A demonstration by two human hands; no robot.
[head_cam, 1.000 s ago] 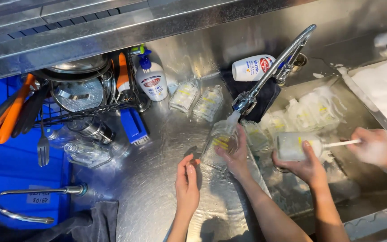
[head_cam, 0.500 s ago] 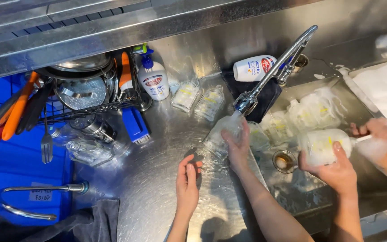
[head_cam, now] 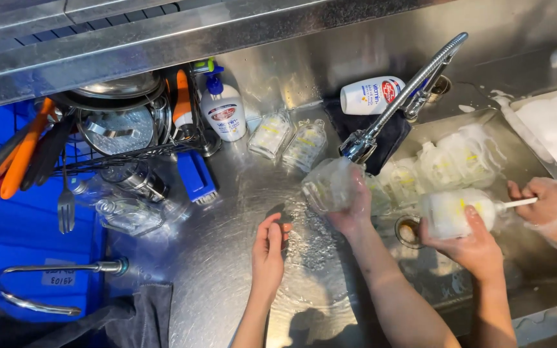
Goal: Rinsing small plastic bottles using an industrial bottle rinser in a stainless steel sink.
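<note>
Glass bottle [head_cam: 330, 187], gripped by our right hand [head_cam: 354, 211], sat under faucet [head_cam: 362, 145]; left hand [head_cam: 269, 248] lay open alongside. Judged: two bottles [head_cam: 288, 138] beyond hands rinsed; soapy ones [head_cam: 439, 167] rightward remained.

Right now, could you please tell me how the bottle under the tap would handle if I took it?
The bottle in the right hand looks wet under the tap, so it is probably slippery. It seems clear and empty, so likely light. If glass, it may break on the steel counter; I cannot tell the material.
</note>
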